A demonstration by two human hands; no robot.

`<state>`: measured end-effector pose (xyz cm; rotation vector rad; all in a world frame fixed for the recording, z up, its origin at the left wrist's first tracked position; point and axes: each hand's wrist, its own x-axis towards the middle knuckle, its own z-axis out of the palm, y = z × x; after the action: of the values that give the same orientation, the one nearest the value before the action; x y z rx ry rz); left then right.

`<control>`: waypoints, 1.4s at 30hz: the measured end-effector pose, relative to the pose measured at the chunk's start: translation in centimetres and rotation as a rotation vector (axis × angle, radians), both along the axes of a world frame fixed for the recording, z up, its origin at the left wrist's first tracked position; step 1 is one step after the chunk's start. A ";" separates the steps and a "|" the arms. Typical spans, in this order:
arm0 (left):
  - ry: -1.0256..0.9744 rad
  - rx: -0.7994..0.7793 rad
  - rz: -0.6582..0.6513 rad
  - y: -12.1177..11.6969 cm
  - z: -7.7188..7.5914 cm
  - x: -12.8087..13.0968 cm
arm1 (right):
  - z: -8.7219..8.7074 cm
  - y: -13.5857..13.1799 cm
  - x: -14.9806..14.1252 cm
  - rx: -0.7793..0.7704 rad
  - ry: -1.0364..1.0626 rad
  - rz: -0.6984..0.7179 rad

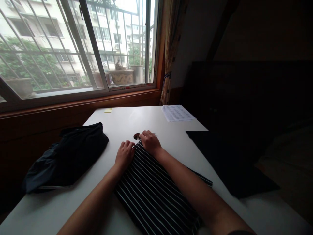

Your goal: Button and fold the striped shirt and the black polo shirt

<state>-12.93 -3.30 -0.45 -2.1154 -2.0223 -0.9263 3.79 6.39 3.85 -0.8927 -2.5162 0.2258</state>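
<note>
I can't read a single word from here. The white sheets [178,113] at the far right corner of the table [146,118] carry rows of grey print, too small and faint for me. Along the bottom of the window [95,49], a strip [132,87] shows little reddish marks; whether they're letters, I cannot tell.
</note>
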 end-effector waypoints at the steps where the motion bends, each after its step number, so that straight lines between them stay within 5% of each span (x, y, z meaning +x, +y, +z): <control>1: 0.019 0.008 0.010 -0.1 -0.1 0.1 | -0.2 -0.6 0.3 0.026 -0.013 0.043; 4: 0.058 0.029 0.050 -0.2 -0.3 0.2 | -1.6 -1.8 1.8 0.066 -0.083 0.172; 8: 0.091 0.033 0.079 -0.3 -0.7 0.3 | -3.4 -1.8 4.3 -0.051 -0.188 0.139; 15: 0.133 0.019 0.053 0.0 -1.5 0.1 | -3.4 -0.2 6.8 -0.196 -0.232 0.050; 21: 0.177 0.019 -0.058 0.6 -1.1 -0.6 | -3.2 0.3 10.2 -0.166 -0.259 -0.077; 25: 0.295 -0.094 -0.279 1.1 0.5 0.5 | -2.0 -2.3 13.0 -0.097 -0.243 -0.116; 29: 0.392 -0.206 -0.455 2.0 1.5 2.9 | -1.1 -7.8 15.8 -0.090 -0.236 0.011; 35: 0.419 -0.289 -0.402 2.9 1.6 4.6 | -3.2 -13.7 21.1 -0.128 -0.315 0.076; 42: 0.448 -0.340 -0.271 2.8 1.4 4.1 | -4.8 -12.0 23.8 -0.025 -0.330 0.023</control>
<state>-8.83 -0.45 0.98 -2.5240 -1.7865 -0.0926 27.59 -5.61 -0.93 -0.9796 -2.8328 0.1251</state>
